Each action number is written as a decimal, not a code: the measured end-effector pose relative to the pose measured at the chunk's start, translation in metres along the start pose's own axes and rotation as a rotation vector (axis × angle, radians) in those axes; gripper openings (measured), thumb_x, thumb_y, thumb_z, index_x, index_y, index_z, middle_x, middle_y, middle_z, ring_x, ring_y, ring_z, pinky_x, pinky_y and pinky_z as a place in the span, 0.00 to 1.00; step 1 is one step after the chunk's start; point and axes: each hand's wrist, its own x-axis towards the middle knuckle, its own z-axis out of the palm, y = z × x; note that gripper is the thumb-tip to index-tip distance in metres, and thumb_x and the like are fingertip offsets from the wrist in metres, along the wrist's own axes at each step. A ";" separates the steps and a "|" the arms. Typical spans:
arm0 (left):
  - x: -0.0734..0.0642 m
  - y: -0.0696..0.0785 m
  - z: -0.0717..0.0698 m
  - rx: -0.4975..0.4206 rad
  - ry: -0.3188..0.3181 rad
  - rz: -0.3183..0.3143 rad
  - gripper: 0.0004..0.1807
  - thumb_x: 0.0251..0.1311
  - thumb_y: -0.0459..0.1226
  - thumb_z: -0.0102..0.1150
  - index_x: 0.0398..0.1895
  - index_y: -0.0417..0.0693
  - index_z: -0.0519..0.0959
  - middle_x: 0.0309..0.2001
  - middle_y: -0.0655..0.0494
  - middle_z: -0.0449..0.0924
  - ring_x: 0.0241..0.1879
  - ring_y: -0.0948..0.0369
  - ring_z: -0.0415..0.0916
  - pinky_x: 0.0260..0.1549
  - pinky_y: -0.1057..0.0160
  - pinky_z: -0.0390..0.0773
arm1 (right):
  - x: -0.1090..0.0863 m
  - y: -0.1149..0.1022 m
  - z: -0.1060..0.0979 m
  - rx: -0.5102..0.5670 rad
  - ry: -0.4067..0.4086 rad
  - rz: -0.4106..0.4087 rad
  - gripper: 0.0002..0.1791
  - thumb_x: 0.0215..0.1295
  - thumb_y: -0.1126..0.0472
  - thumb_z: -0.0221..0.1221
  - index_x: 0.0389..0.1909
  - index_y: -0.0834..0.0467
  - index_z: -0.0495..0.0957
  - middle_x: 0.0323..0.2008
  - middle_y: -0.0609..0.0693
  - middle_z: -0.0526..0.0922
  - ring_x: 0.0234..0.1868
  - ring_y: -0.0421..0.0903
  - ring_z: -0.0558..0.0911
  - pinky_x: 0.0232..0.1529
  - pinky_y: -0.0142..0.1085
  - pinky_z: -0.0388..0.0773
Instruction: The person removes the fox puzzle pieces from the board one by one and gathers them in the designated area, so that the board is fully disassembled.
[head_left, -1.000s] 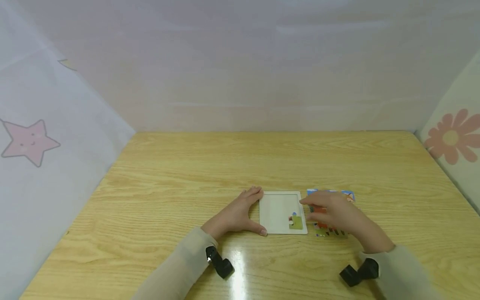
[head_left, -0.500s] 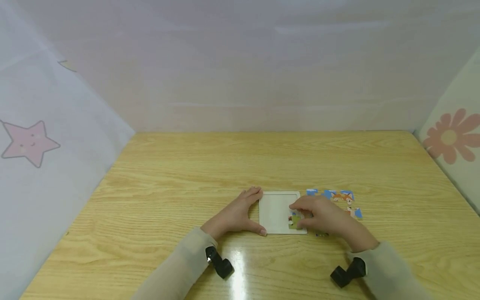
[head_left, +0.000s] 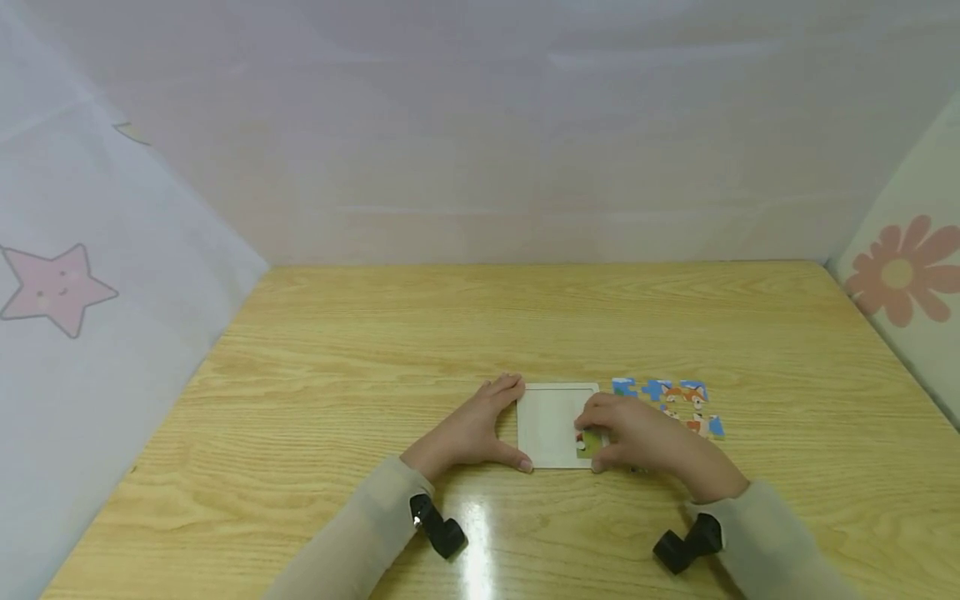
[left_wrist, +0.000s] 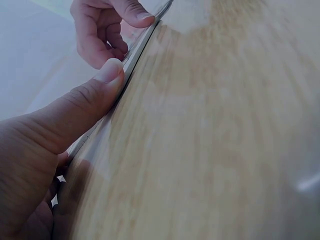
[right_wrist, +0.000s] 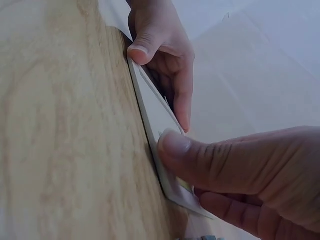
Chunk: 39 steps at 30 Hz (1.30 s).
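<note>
A white square puzzle tray lies flat on the table, with a green puzzle piece in its lower right corner. My left hand holds the tray's left side, fingers at the far corner and thumb at the near one. In the left wrist view, that thumb presses against the rim. My right hand spans the puzzle piece with curled fingers at its upper part and the thumb down at the tray's near edge. The right wrist view shows this thumb over the rim; part of the piece is hidden behind it.
Several loose puzzle pieces with blue sky and fox pictures lie right of the tray, partly hidden by my right hand. The wooden table meets a pale cloth backdrop at the back.
My right hand has moved left from over the loose pieces onto the piece in the tray, its thumb sliding toward the near edge. My left hand has stayed on the tray.
</note>
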 end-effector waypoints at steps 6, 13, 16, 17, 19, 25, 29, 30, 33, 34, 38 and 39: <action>0.000 0.000 0.000 -0.010 -0.004 -0.002 0.61 0.32 0.56 0.74 0.72 0.47 0.53 0.73 0.58 0.46 0.72 0.57 0.38 0.69 0.55 0.46 | 0.008 -0.006 -0.003 -0.015 -0.055 0.071 0.21 0.40 0.58 0.73 0.37 0.56 0.79 0.36 0.42 0.74 0.35 0.39 0.72 0.37 0.34 0.74; 0.001 -0.002 0.000 -0.004 0.002 0.012 0.61 0.33 0.56 0.74 0.71 0.46 0.53 0.73 0.56 0.46 0.72 0.56 0.38 0.69 0.55 0.46 | 0.014 -0.012 -0.005 0.022 -0.104 0.136 0.18 0.40 0.60 0.73 0.30 0.55 0.75 0.29 0.43 0.69 0.30 0.39 0.65 0.30 0.31 0.66; 0.001 -0.002 -0.001 -0.003 0.006 0.015 0.61 0.33 0.56 0.74 0.71 0.45 0.53 0.73 0.56 0.46 0.72 0.57 0.39 0.69 0.55 0.46 | 0.015 -0.014 -0.006 0.019 -0.120 0.144 0.16 0.41 0.61 0.73 0.29 0.55 0.75 0.29 0.43 0.69 0.29 0.39 0.65 0.30 0.31 0.66; 0.001 -0.002 -0.001 -0.004 0.008 0.016 0.61 0.33 0.56 0.74 0.71 0.45 0.53 0.73 0.56 0.46 0.72 0.57 0.38 0.69 0.55 0.45 | 0.016 -0.015 -0.006 0.016 -0.125 0.148 0.16 0.41 0.61 0.73 0.29 0.55 0.75 0.28 0.43 0.69 0.29 0.40 0.65 0.30 0.31 0.66; 0.001 -0.002 -0.001 -0.003 0.010 0.022 0.61 0.33 0.55 0.75 0.71 0.45 0.54 0.73 0.55 0.47 0.72 0.57 0.38 0.69 0.56 0.44 | 0.016 -0.016 -0.007 0.009 -0.137 0.151 0.15 0.42 0.62 0.73 0.28 0.55 0.75 0.28 0.43 0.68 0.29 0.40 0.65 0.30 0.31 0.66; 0.001 -0.002 0.001 -0.007 0.006 0.019 0.61 0.33 0.56 0.75 0.71 0.45 0.53 0.73 0.56 0.46 0.72 0.57 0.38 0.69 0.56 0.44 | 0.018 -0.020 -0.008 0.017 -0.172 0.176 0.16 0.42 0.64 0.72 0.27 0.56 0.73 0.28 0.44 0.67 0.29 0.41 0.64 0.29 0.31 0.64; 0.001 -0.002 0.001 -0.005 0.004 0.014 0.61 0.33 0.56 0.74 0.71 0.45 0.53 0.73 0.56 0.46 0.72 0.57 0.38 0.69 0.56 0.44 | 0.018 -0.017 -0.008 0.026 -0.172 0.170 0.16 0.42 0.64 0.72 0.27 0.55 0.72 0.28 0.44 0.67 0.29 0.41 0.64 0.28 0.31 0.64; 0.001 -0.002 0.001 -0.003 0.004 0.015 0.61 0.33 0.56 0.74 0.71 0.45 0.53 0.73 0.56 0.46 0.72 0.57 0.38 0.69 0.56 0.44 | 0.018 -0.016 -0.007 0.034 -0.171 0.173 0.16 0.42 0.64 0.72 0.27 0.55 0.72 0.28 0.44 0.67 0.29 0.41 0.64 0.28 0.31 0.64; 0.001 -0.002 0.001 -0.003 0.005 0.018 0.61 0.33 0.56 0.74 0.71 0.45 0.53 0.73 0.56 0.46 0.72 0.57 0.38 0.69 0.56 0.44 | 0.018 -0.013 -0.005 0.055 -0.168 0.183 0.16 0.43 0.64 0.72 0.28 0.54 0.72 0.29 0.44 0.67 0.29 0.41 0.64 0.29 0.31 0.64; 0.001 -0.002 0.000 -0.003 0.006 0.018 0.61 0.33 0.56 0.74 0.71 0.45 0.54 0.73 0.56 0.46 0.72 0.57 0.38 0.69 0.56 0.44 | 0.017 -0.012 -0.005 0.063 -0.167 0.187 0.17 0.43 0.63 0.72 0.28 0.54 0.72 0.29 0.44 0.67 0.29 0.41 0.64 0.29 0.31 0.64; 0.001 -0.002 0.000 -0.007 0.008 0.018 0.61 0.32 0.56 0.75 0.71 0.45 0.54 0.73 0.56 0.46 0.72 0.58 0.38 0.69 0.56 0.44 | 0.016 -0.010 -0.004 0.089 -0.164 0.195 0.17 0.44 0.63 0.72 0.31 0.54 0.72 0.30 0.45 0.66 0.31 0.42 0.64 0.30 0.32 0.64; 0.001 -0.002 0.001 -0.007 0.008 0.018 0.61 0.32 0.56 0.75 0.71 0.45 0.54 0.73 0.56 0.46 0.72 0.58 0.38 0.69 0.56 0.44 | 0.016 -0.009 -0.004 0.090 -0.163 0.193 0.18 0.44 0.63 0.72 0.31 0.54 0.72 0.31 0.45 0.66 0.31 0.42 0.64 0.30 0.32 0.64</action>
